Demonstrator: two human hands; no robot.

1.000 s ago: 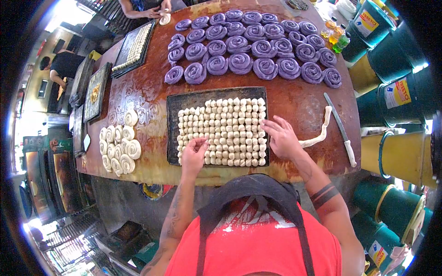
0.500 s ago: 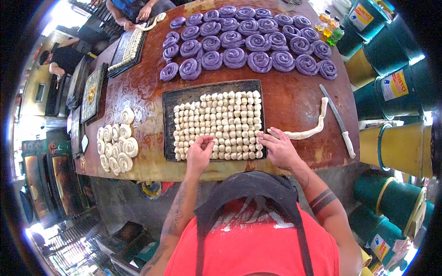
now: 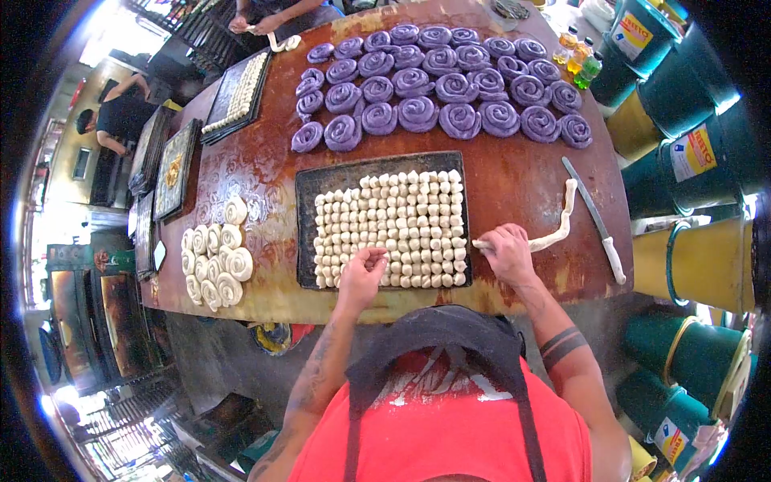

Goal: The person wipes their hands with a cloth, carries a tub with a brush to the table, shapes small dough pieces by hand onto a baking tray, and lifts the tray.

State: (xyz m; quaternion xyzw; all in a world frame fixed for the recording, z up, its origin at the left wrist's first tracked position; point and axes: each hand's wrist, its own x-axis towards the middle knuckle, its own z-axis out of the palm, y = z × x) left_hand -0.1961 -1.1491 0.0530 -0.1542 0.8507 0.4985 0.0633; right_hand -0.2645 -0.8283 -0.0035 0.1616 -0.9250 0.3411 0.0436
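Since the earlier frame, the right hand has shifted off the edge of the tray and now lies just right of it, its fingers clamped around a rope of dough. One end of the rope pokes out toward the tray; the rest bends away from it. The left hand is over the tray's near side, above the rows of dough balls; its fingertips are close together, but whether they pinch anything I cannot tell. A knife lies farther right of the tray, purple spirals beyond it, white spirals to its left.
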